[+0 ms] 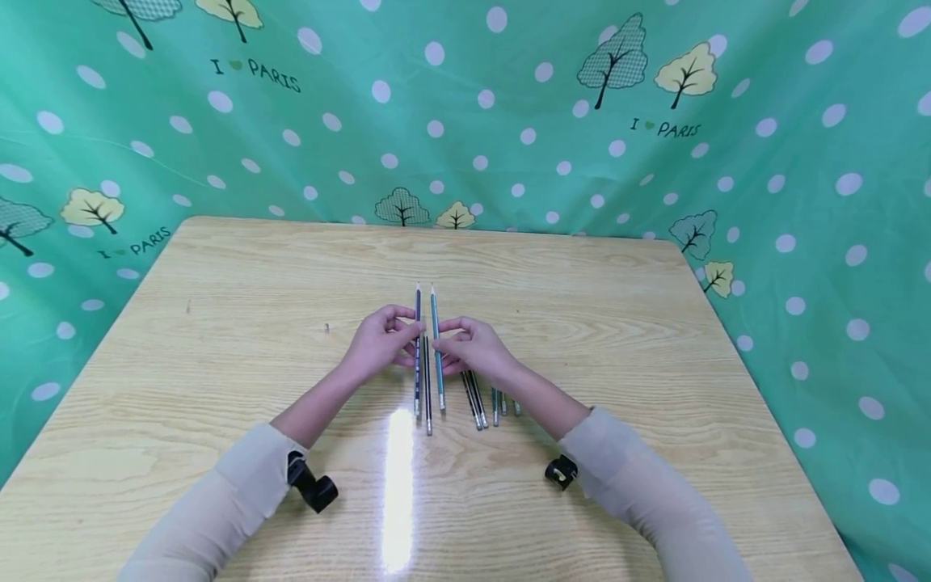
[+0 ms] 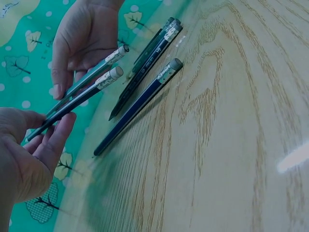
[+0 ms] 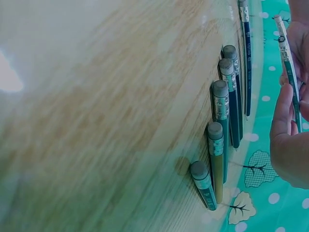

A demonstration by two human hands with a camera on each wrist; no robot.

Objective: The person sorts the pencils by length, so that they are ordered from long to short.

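Note:
My left hand [image 1: 387, 335] pinches a dark blue pencil [image 1: 418, 380] between thumb and fingers, held above the table with its eraser end toward me. Close beside it, my right hand [image 1: 473, 346] pinches a teal pencil [image 1: 440, 380], roughly parallel to the first. Below and between them a dark pencil [image 1: 428, 404] lies on the table. In the left wrist view both held pencils, the dark one [image 2: 79, 101] and the teal one [image 2: 87, 77], are off the wood. Under my right hand lie several black pencils [image 1: 474, 400] and several green ones [image 1: 496, 408], partly hidden by the forearm.
The wooden table [image 1: 218, 347] has a bright glare streak in front of the hands. In the right wrist view, a yellowish pencil [image 3: 217, 169] lies among the loose ones. A green dotted cloth [image 1: 465, 105] hangs behind the table and along its sides.

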